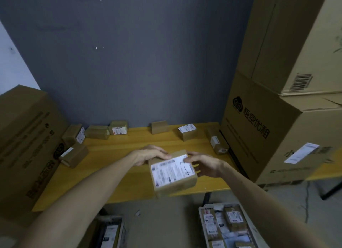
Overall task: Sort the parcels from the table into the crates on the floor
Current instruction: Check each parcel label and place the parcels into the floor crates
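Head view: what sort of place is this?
Probably a parcel sorting or stock room: small labelled parcels line a yellow table, big cartons stand stacked beside it, and a crate on the floor holds more. Left hand and right hand hold one parcel.

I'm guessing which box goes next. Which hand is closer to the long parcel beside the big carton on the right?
Right. The right hand sits just in front of the long parcel; the left hand is farther away, across the held parcel.
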